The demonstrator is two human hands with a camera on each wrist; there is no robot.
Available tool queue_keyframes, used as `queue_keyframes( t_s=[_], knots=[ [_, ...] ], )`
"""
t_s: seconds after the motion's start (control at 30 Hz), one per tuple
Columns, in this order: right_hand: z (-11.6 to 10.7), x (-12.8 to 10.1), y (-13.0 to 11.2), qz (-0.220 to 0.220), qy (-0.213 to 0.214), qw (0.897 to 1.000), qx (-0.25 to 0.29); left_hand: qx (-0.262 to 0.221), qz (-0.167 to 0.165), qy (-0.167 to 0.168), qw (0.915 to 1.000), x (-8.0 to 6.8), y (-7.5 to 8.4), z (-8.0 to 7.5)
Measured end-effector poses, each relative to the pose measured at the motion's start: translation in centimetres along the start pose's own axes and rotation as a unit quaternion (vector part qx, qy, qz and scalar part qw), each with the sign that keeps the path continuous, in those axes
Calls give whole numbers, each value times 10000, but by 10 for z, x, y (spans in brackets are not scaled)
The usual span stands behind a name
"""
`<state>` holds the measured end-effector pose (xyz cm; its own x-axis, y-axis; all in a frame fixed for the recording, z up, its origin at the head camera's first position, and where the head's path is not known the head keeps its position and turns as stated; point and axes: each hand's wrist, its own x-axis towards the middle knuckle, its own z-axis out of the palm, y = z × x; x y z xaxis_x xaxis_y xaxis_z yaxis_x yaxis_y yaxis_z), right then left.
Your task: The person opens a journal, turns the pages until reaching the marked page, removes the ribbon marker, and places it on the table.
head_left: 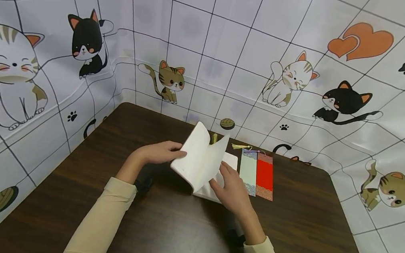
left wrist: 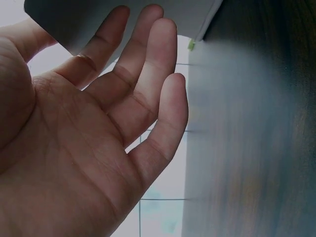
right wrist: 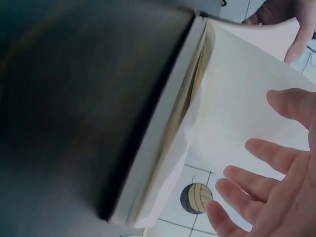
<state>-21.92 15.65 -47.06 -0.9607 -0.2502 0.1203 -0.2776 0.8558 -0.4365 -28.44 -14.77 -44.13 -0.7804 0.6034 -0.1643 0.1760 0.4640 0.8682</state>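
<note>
Two cream-coloured long sleeves (head_left: 102,218) come into the head view from the lower edge, and both hands are at a white paper notebook (head_left: 201,162) near the middle of the dark brown wooden surface (head_left: 75,179). This notebook lies open, with a bundle of its white pages lifted and bent upward.

On the left side, the left hand (head_left: 158,151) has straight fingers that press against the outer side of the lifted pages; it does not curl around them. From the left wrist view the left hand's fingers (left wrist: 148,84) look long and relaxed, and their tips reach a grey-looking page above.

On the right side, the right hand (head_left: 231,187) is placed on the lower pages of the notebook, with fingers spread and almost straight. From the right wrist view these fingers (right wrist: 269,153) are apart from each other and hold nothing, just beside the white page and the page edges.

Just to the right of the notebook, two paper bookmarks lie flat on the surface, side by side and touching: a pale green bookmark (head_left: 248,170) and a red bookmark (head_left: 265,176). A yellow tassel (head_left: 240,146) lies near their upper ends.

Behind the surface hangs a white cloth backdrop with cartoon cats and orange hearts (head_left: 231,44).
</note>
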Motion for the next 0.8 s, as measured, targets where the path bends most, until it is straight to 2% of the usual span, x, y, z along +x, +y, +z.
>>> queue_keyframes(
  t_s=[0.37,0.67,0.8],
  knots=[
    [6,-8,-18,-506,-444,9976,188,344,-89,48,9994,2,5,0],
    [6,-12,-22,-757,-587,9953,138,269,42,226,9994,5,7,4],
    [9,-12,-20,-881,-747,9933,20,267,58,176,9995,5,8,3]
  ],
)
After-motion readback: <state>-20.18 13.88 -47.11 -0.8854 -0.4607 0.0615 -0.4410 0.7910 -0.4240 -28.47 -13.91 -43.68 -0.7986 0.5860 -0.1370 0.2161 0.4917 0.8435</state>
